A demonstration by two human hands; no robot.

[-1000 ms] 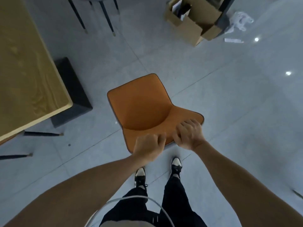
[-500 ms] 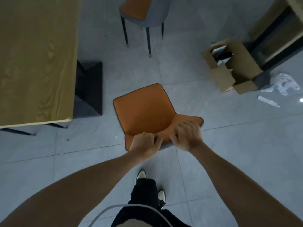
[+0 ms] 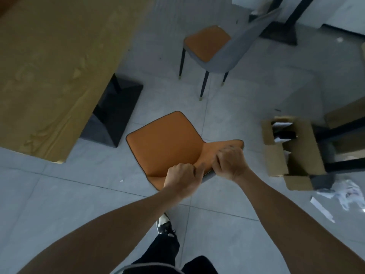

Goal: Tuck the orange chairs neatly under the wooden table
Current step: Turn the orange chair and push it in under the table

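An orange chair (image 3: pixel 167 141) stands on the grey floor just in front of me, seen from above. My left hand (image 3: pixel 182 179) and my right hand (image 3: pixel 230 163) both grip the top edge of its backrest, side by side. The wooden table (image 3: pixel 49 66) fills the upper left, its near corner left of the chair, with a black pedestal base (image 3: pixel 114 113) beneath it. A second orange chair (image 3: pixel 207 44) with a grey back and dark legs stands farther away, right of the table.
An open cardboard box (image 3: pixel 290 153) lies on the floor to the right, against dark furniture legs (image 3: pixel 335 165). Crumpled white paper (image 3: pixel 343 194) lies near it. Another dark pedestal (image 3: pixel 280 32) stands at the top right. My shoe (image 3: pixel 164 224) is below the chair.
The view has swung right and up, so more of the table and the second chair show. The gripped chair has turned, its seat now pointing more toward the table's pedestal. Both hands kept their grip.
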